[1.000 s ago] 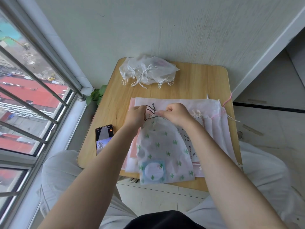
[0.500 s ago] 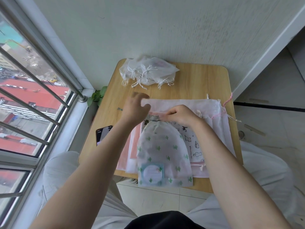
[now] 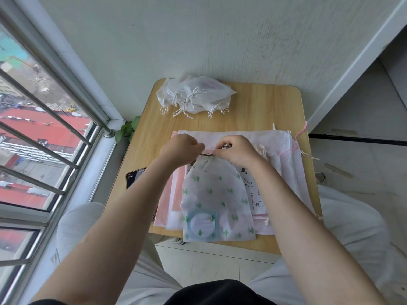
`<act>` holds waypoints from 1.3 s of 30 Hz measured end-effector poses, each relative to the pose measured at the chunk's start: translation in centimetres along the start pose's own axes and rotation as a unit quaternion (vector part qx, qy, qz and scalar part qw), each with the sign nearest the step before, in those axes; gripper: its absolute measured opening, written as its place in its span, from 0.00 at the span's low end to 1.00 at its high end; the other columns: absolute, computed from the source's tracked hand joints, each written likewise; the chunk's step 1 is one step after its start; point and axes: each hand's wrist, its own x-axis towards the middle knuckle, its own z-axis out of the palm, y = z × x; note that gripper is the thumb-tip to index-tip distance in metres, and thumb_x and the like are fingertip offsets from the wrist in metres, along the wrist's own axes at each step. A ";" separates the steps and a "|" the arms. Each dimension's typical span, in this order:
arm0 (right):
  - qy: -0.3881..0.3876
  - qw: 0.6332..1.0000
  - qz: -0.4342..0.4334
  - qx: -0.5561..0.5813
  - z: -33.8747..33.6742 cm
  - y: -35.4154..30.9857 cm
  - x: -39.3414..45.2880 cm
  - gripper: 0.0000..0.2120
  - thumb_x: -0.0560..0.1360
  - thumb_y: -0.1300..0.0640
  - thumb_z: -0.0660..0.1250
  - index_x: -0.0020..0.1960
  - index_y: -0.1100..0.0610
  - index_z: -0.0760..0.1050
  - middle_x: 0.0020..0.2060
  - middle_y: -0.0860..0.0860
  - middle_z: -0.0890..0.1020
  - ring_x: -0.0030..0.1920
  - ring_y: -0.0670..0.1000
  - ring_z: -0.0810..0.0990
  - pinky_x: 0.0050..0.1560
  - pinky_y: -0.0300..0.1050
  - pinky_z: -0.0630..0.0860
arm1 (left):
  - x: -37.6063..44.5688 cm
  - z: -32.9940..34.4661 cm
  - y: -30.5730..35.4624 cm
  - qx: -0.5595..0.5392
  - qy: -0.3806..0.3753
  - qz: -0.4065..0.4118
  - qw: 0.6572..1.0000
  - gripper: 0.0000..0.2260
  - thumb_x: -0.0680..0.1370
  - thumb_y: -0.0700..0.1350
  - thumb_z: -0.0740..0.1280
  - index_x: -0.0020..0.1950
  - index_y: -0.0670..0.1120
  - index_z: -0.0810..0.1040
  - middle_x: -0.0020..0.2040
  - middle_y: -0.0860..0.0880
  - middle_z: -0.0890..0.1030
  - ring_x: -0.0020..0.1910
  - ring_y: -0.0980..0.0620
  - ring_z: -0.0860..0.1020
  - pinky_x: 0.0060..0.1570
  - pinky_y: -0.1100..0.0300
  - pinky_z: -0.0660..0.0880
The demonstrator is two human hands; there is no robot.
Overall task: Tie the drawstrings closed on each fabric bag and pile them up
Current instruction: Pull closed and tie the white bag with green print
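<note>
Pinching: dark drawstring (image 3: 207,154) at gathered neck of cactus-print bag (image 3: 217,199)
Left hand (image 3: 179,150): fingers curled shut on cord's left end
Right hand (image 3: 236,151): fingertips clamped on cord's right end
Bag position: atop flat pink and white bags (image 3: 284,150), table (image 3: 264,106) centre
Tied pile (image 3: 193,96): far edge
Phone (image 3: 133,177): left edge

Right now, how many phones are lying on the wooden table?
1. The dark smartphone lies at the light wooden table's left edge, partly hidden under the person's left forearm. Others could be hidden beneath the fabric bags.
</note>
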 end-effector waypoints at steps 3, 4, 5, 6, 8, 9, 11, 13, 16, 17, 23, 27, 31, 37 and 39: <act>0.004 0.999 -0.013 -0.033 0.4 0.1 0.2 0.16 0.68 0.42 0.76 0.41 0.54 0.82 0.40 0.44 0.82 0.42 0.44 0.77 0.44 0.39 0.72 | -0.6 -0.8 0.3 -0.268 -0.066 0.000 0.961 0.13 0.79 0.45 0.63 0.35 0.43 0.76 0.30 0.50 0.72 0.29 0.52 0.66 0.30 0.64 0.64; 0.001 0.999 -0.017 -0.045 0.6 0.1 0.3 0.13 0.70 0.44 0.75 0.42 0.54 0.82 0.41 0.44 0.82 0.44 0.44 0.77 0.44 0.39 0.71 | -0.8 -0.8 0.3 -0.332 -0.082 0.006 0.940 0.12 0.79 0.44 0.63 0.37 0.43 0.78 0.30 0.50 0.71 0.29 0.52 0.66 0.29 0.64 0.63; 0.000 0.999 -0.017 -0.052 0.8 0.1 0.4 0.11 0.71 0.46 0.74 0.43 0.54 0.82 0.41 0.43 0.81 0.44 0.44 0.77 0.44 0.39 0.71 | -0.8 -0.7 0.3 -0.366 -0.092 0.013 0.926 0.11 0.79 0.43 0.63 0.39 0.43 0.79 0.31 0.48 0.71 0.29 0.52 0.66 0.29 0.64 0.62; 0.001 0.999 -0.014 -0.052 1.0 0.0 0.4 0.09 0.71 0.48 0.74 0.44 0.54 0.82 0.41 0.43 0.81 0.44 0.45 0.77 0.44 0.39 0.71 | -0.8 -0.5 0.2 -0.381 -0.100 0.017 0.919 0.09 0.80 0.43 0.63 0.42 0.44 0.80 0.32 0.47 0.71 0.29 0.52 0.66 0.30 0.63 0.62; 0.006 0.999 -0.008 -0.050 1.3 0.0 0.4 0.08 0.72 0.50 0.73 0.44 0.55 0.82 0.40 0.44 0.80 0.43 0.46 0.76 0.45 0.41 0.72 | -0.8 0.1 0.1 -0.401 -0.119 0.022 0.908 0.08 0.80 0.42 0.64 0.45 0.43 0.81 0.35 0.45 0.74 0.28 0.54 0.65 0.30 0.63 0.62; 0.005 0.999 -0.005 -0.048 1.3 0.1 0.4 0.08 0.72 0.50 0.73 0.44 0.56 0.82 0.39 0.45 0.80 0.43 0.47 0.77 0.45 0.43 0.72 | -0.8 0.4 0.0 -0.415 -0.126 0.024 0.901 0.07 0.80 0.41 0.64 0.46 0.43 0.81 0.39 0.44 0.77 0.27 0.54 0.65 0.29 0.63 0.61; -0.004 0.999 -0.001 -0.041 1.3 0.2 0.4 0.08 0.73 0.52 0.73 0.44 0.57 0.82 0.39 0.46 0.81 0.42 0.47 0.78 0.44 0.42 0.73 | -0.9 0.8 0.0 -0.423 -0.115 0.021 0.898 0.07 0.80 0.40 0.64 0.46 0.44 0.81 0.43 0.46 0.80 0.26 0.55 0.64 0.26 0.65 0.61; -0.019 0.999 0.004 -0.037 1.0 0.1 0.3 0.09 0.73 0.52 0.73 0.44 0.58 0.83 0.38 0.47 0.80 0.41 0.47 0.78 0.40 0.41 0.72 | -0.9 1.1 0.0 -0.392 -0.072 0.007 0.917 0.07 0.80 0.40 0.65 0.45 0.45 0.83 0.40 0.48 0.81 0.26 0.54 0.65 0.24 0.66 0.62; -0.055 0.998 0.017 -0.026 -0.3 -0.7 -0.1 0.11 0.74 0.51 0.72 0.45 0.60 0.82 0.33 0.46 0.78 0.33 0.45 0.74 0.36 0.38 0.69 | -0.7 1.6 0.1 -0.323 -0.008 -0.021 0.946 0.05 0.77 0.45 0.70 0.45 0.46 0.85 0.33 0.53 0.80 0.25 0.56 0.68 0.26 0.66 0.66; -0.062 0.998 0.025 -0.015 -0.7 -1.0 -0.2 0.11 0.74 0.50 0.72 0.45 0.59 0.82 0.31 0.45 0.78 0.32 0.44 0.74 0.36 0.37 0.69 | -0.7 1.8 0.1 -0.299 0.006 -0.023 0.954 0.05 0.76 0.46 0.71 0.44 0.47 0.86 0.31 0.55 0.79 0.24 0.58 0.69 0.27 0.66 0.66; -0.038 0.994 0.037 0.092 -1.5 -3.0 0.4 0.11 0.74 0.51 0.72 0.46 0.59 0.82 0.27 0.47 0.74 0.28 0.43 0.72 0.36 0.36 0.73 | -0.8 1.8 0.3 -0.240 -0.059 0.019 0.969 0.14 0.74 0.48 0.70 0.39 0.36 0.80 0.31 0.47 0.70 0.30 0.51 0.65 0.30 0.62 0.62; -0.021 0.973 -0.030 0.230 -1.2 -4.9 0.8 0.09 0.76 0.51 0.70 0.56 0.44 0.80 0.47 0.45 0.81 0.47 0.41 0.80 0.48 0.39 0.73 | -0.8 1.8 0.4 -0.229 -0.049 0.026 0.972 0.10 0.77 0.47 0.70 0.36 0.48 0.84 0.29 0.53 0.73 0.28 0.54 0.66 0.29 0.65 0.64; 0.063 0.974 -0.063 0.210 -1.4 -3.9 1.0 0.19 0.76 0.58 0.68 0.63 0.40 0.73 0.59 0.48 0.78 0.56 0.46 0.79 0.54 0.46 0.78 | -0.5 1.3 -0.2 -0.300 -0.075 -0.011 0.951 0.11 0.80 0.44 0.64 0.50 0.42 0.85 0.34 0.52 0.75 0.28 0.55 0.66 0.26 0.69 0.63; -0.026 0.997 -0.032 0.059 0.5 -2.0 -0.5 0.09 0.71 0.64 0.72 0.45 0.50 0.83 0.44 0.47 0.85 0.47 0.49 0.84 0.52 0.43 0.81 | 0.1 0.7 -0.6 -0.379 -0.121 -0.066 0.915 0.10 0.79 0.43 0.61 0.47 0.40 0.80 0.33 0.48 0.77 0.25 0.54 0.66 0.24 0.63 0.56; -0.001 0.998 -0.044 0.040 1.2 -1.7 -0.5 0.10 0.70 0.64 0.73 0.42 0.49 0.82 0.41 0.46 0.85 0.46 0.48 0.84 0.51 0.42 0.80 | 0.2 0.7 -0.6 -0.375 -0.130 -0.077 0.915 0.10 0.79 0.43 0.60 0.46 0.40 0.79 0.34 0.47 0.77 0.25 0.53 0.66 0.24 0.62 0.57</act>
